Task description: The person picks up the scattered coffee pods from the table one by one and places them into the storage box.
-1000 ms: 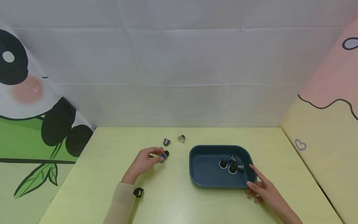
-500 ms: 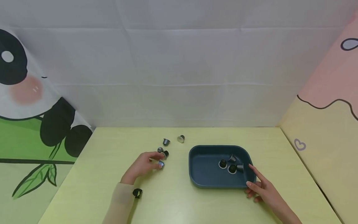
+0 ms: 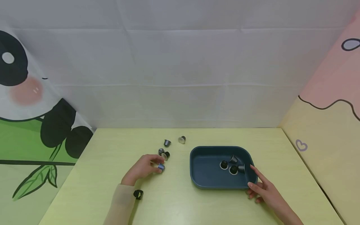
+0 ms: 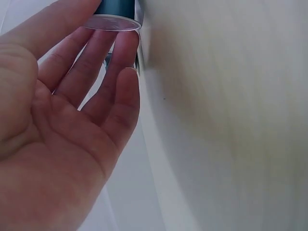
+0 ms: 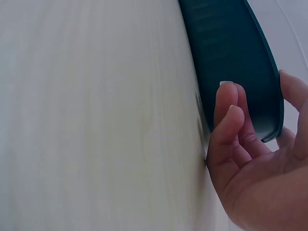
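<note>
My left hand (image 3: 144, 168) pinches a blue coffee capsule (image 3: 161, 167) between thumb and fingers, low over the table. In the left wrist view the teal-blue capsule (image 4: 118, 12) shows its pale flat lid, partly cut off by the frame's top. Just beyond the fingertips lie a silver capsule (image 3: 161, 151) and a black one with a pale lid (image 3: 166, 155). My right hand (image 3: 265, 190) grips the right front corner of the dark blue tray (image 3: 205, 178), thumb on the rim. In the right wrist view its other fingers lie against the tray's outer wall (image 5: 231, 53).
Several dark and silver capsules, one of them black-bodied (image 3: 224, 164), lie in the tray's right half. Farther back on the pale yellow table (image 3: 112, 147) are a grey capsule (image 3: 167, 142) and a pale-lidded one (image 3: 182, 139). A white sheet (image 3: 180, 78) hangs behind.
My left hand has drawn slightly back toward me with the blue capsule, away from the black and silver capsules, which are now uncovered. The right hand and tray stay in place.
</note>
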`<state>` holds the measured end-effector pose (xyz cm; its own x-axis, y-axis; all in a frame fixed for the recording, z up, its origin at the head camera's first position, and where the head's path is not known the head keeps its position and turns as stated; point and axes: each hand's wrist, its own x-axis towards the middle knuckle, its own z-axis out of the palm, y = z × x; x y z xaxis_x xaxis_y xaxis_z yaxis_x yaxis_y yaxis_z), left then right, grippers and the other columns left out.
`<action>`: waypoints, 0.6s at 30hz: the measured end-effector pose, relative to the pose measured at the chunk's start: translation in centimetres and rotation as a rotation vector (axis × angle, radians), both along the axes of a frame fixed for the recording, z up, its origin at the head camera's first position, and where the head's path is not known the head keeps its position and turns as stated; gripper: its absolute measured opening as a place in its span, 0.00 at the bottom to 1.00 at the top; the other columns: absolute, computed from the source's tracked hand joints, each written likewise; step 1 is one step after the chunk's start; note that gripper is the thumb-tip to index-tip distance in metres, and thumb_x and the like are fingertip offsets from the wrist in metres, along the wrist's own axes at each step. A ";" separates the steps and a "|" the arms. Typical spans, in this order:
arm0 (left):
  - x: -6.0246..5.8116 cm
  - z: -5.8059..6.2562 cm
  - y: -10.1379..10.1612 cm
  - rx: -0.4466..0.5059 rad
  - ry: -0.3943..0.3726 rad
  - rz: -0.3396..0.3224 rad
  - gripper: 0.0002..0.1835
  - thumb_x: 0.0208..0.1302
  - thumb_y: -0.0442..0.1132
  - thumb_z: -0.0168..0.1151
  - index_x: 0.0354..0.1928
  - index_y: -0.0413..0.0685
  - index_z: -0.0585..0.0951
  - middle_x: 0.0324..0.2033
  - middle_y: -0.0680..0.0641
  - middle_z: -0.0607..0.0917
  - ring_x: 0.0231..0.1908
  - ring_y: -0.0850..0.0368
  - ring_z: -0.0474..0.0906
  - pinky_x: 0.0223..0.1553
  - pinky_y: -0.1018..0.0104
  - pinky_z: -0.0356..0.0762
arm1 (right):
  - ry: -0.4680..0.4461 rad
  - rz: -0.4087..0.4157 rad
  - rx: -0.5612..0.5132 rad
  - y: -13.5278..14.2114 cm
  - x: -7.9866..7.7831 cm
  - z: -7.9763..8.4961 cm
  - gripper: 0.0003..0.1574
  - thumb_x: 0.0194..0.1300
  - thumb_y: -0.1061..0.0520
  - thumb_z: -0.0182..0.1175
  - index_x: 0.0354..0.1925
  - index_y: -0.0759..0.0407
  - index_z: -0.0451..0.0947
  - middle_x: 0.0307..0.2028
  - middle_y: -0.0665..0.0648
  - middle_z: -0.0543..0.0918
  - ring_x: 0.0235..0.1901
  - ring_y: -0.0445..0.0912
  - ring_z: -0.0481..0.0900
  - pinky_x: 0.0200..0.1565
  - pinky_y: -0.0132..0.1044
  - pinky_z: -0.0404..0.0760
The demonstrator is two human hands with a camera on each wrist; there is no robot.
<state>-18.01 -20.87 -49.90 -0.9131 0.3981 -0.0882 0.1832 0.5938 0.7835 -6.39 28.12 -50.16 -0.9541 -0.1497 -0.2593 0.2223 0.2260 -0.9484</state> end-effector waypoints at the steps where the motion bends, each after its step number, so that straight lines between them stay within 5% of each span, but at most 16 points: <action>1: 0.0 0.0 0.0 -0.003 0.001 0.003 0.20 0.54 0.32 0.76 0.50 0.49 0.85 0.42 0.55 0.85 0.46 0.56 0.79 0.54 0.50 0.74 | -0.001 0.000 0.000 0.0 0.0 0.0 0.48 0.75 0.55 0.56 0.80 0.50 0.40 0.34 0.67 0.84 0.30 0.51 0.84 0.29 0.40 0.82; 18: 0.3 0.6 0.3 -0.007 0.002 0.054 0.14 0.55 0.38 0.77 0.45 0.51 0.88 0.40 0.55 0.85 0.44 0.56 0.78 0.51 0.53 0.76 | -0.011 -0.008 0.005 -0.1 0.0 0.2 0.48 0.75 0.54 0.56 0.80 0.50 0.40 0.34 0.68 0.84 0.31 0.51 0.84 0.29 0.39 0.82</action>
